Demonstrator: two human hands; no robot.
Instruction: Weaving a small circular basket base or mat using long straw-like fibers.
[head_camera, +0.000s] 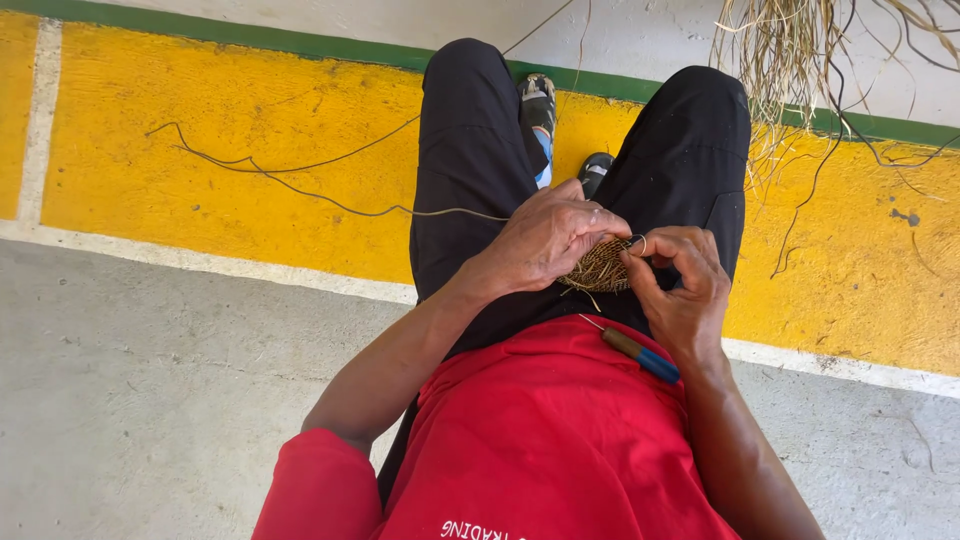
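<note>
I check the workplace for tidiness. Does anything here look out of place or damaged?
Mostly no. Loose fibre strands trail across the yellow floor, and the floor shows dark marks at the right.

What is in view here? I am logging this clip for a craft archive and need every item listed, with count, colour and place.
woven piece: one, tan and brown, on the lap between both hands
tool: one, thin metal shaft with brown and blue handle, resting on the red shirt below the right hand
long strand: one, tan, trailing from the work across the yellow floor to the left
fibre bundle: one, straw-coloured, hanging at the top right
painted floor band: one, yellow with white and green edges
concrete floor: grey, lower left
sandals: two, dark
trousers: black
shirt: red
left hand: gripping the woven piece
right hand: pinching the woven piece's edge
</note>
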